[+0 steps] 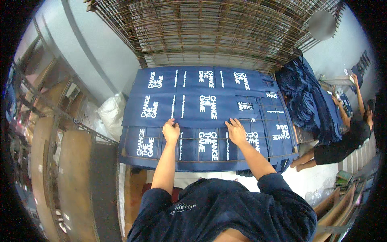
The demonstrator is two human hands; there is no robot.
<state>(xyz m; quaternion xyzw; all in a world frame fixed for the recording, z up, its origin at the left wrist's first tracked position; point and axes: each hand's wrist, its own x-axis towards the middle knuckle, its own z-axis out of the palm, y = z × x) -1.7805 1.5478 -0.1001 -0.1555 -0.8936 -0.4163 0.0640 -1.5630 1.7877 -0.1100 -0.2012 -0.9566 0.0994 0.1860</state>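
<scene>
In front of me, a long dark blue fabric strip [189, 109] with white printed lettering lies crosswise on a wire rack [193, 162]. My left hand [171, 131] is closed, its fingertips pinching the strip's near edge. Farther right along that edge, my right hand [236, 131] rests with fingers stretched out on the cloth. Another printed strip [181, 78] lies just beyond. Through the wires nearest me, more printed dark blue fabric [189, 151] shows on a lower level.
Raised wire racks [209, 36] stand tilted behind the fabric. To the right hangs a heap of dark blue cloth [304, 101], and a co-worker [342, 141] in dark clothes stands beside it. White plastic bags [112, 113] sit at left, near brown boards [74, 177].
</scene>
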